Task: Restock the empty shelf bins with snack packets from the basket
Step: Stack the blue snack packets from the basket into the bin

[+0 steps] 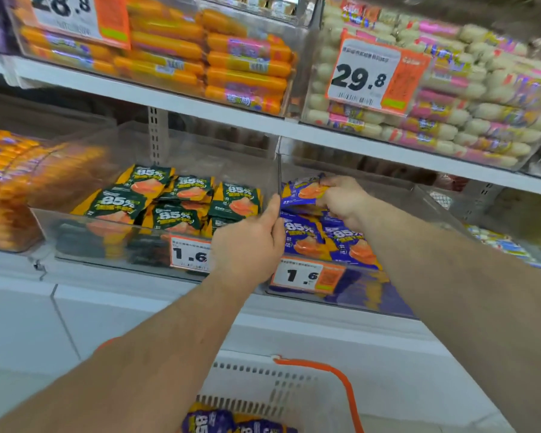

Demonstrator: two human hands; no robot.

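Reaching into the right-hand clear bin (444, 214) on the lower shelf, the right hand (341, 200) pinches a purple snack packet (303, 190) by its edge, fingers curled round it, holding it just above the purple packets (325, 239) already lying in that bin. The left hand (247, 245) rests at the front where the two bins meet — its thumb lies along the upright divider wall (278, 182); the other fingers are hidden behind the hand, so whether they grip anything cannot be told.

Just to the left, the neighbouring bin (75, 232) holds green packets (175, 198) marked 85%, piled loosely. Each bin carries an orange-and-white price tag (306, 275) on its front reading 1.6; the left one is partly covered by the left hand.

Below, near the bottom edge, a white basket (263, 385) with an orange handle (341, 382) holds a few more purple packets (231, 423).

On the shelf above, one bin is packed with orange sausages (231, 60) and another with pale, pink-labelled ones (466, 98) — tagged 28.8 and 29.8.
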